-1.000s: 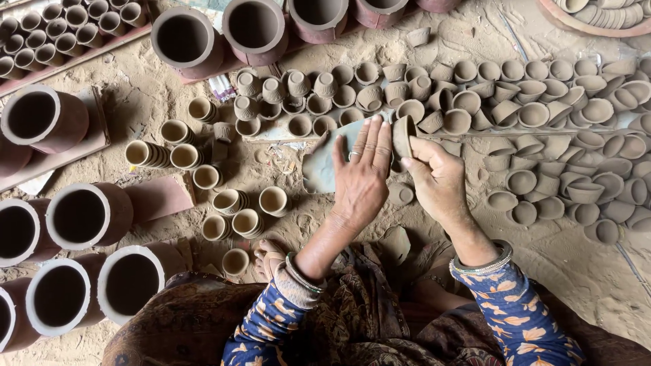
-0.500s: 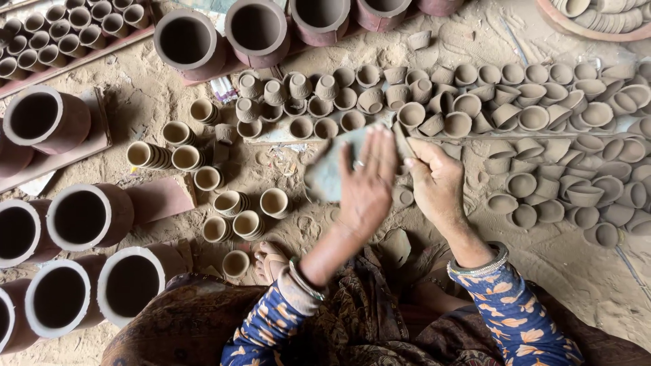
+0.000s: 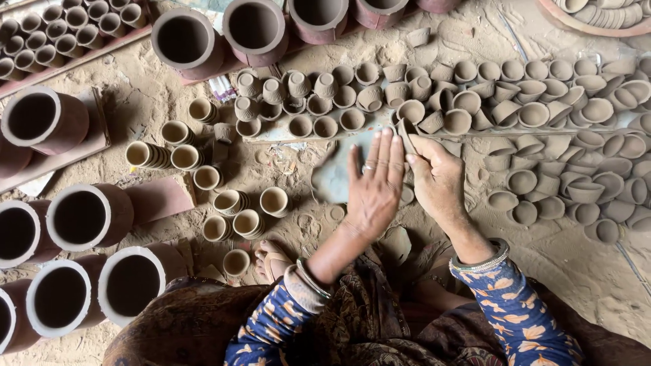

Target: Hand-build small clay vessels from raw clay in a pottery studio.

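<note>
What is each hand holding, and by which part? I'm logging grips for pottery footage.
The right hand pinches a small clay cup by its rim, between thumb and fingers. The left hand lies flat, fingers extended, holding nothing.

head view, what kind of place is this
Most likely a pottery yard or workshop, with work done on the sandy ground. Rows of small unfired clay cups and big clay pots surround the person, whose right hand holds a small clay cup beside the left hand.
</note>
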